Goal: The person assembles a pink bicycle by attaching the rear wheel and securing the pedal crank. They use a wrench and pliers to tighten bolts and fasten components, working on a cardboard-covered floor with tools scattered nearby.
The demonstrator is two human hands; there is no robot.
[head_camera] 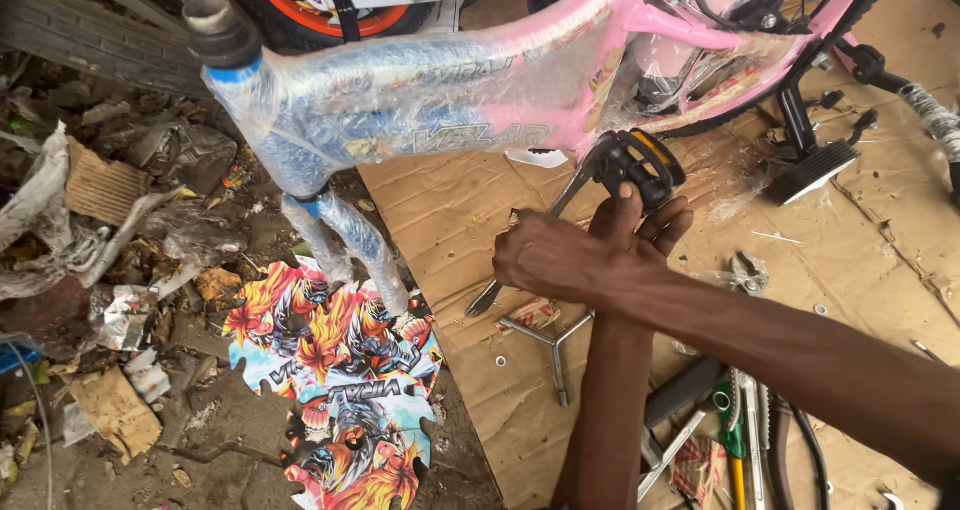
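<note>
Brown corrugated cardboard sheet covers the ground across the right half of the frame, creased and dusty. Lower right, nearest the camera: a loose heap of hand tools, one with a green and yellow handle; exact count cannot be told. Just left of the heap lies one three-armed metal socket wrench, flat on the cardboard. Lower centre: one colourful printed cardboard cutout with jagged edges, lying on the dirt.

Mid-frame, two forearms come up from the lower right. Right hand is clenched around one long metal spanner; its lower end shows below the fist, its upper end reaches the crank. Left hand, partly hidden behind the right, is wrapped under one black bicycle pedal with an orange reflector, thumb raised against it. The pedal sits right of centre, just below the frame.

Beyond: one pink and blue bicycle frame wrapped in clear plastic film, spanning the top of the frame. One second black pedal hangs at upper right. Upper left and left edge: scattered litter of paper, plastic and card scraps on bare ground. Top centre, one orange-rimmed wheel.
</note>
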